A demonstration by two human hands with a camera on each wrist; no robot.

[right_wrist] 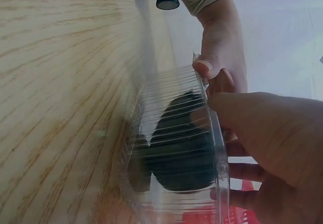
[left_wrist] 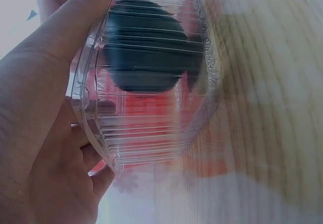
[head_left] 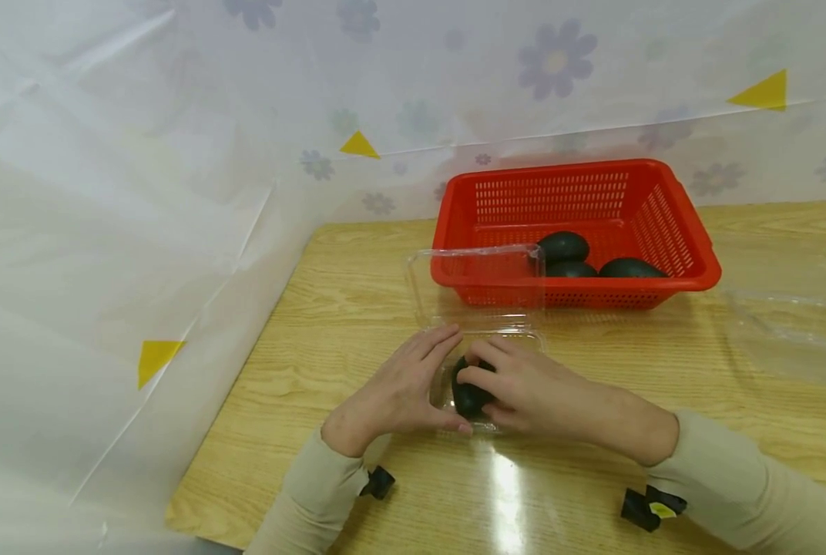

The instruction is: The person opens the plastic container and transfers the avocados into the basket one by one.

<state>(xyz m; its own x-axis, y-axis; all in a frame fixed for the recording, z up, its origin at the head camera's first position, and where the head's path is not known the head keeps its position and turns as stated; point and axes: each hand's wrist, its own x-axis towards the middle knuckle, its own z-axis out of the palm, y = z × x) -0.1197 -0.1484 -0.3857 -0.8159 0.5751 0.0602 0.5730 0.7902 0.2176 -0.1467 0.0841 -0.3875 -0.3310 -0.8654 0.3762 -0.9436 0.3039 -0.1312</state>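
A clear plastic clamshell box (head_left: 478,424) rests on the table, its lid (head_left: 478,285) raised toward the basket. Inside its base sits a dark green avocado (head_left: 470,397), seen through the ribbed wall in both wrist views. My right hand (head_left: 531,385) reaches in from the right, fingers curled over the avocado and gripping it. From the left, my left hand (head_left: 402,385) holds the box by its rim, thumb at the near edge and fingers at the far edge. A second dark shape (right_wrist: 139,168) shows beside the avocado; whether it is another avocado or a reflection I cannot tell.
Behind the box stands a red plastic basket (head_left: 697,266) with several avocados (head_left: 564,247) in it. More clear plastic packaging (head_left: 794,331) lies at the right. A flower-patterned sheet (head_left: 420,77) with yellow tape marks hangs behind and left of the wooden table (head_left: 302,370).
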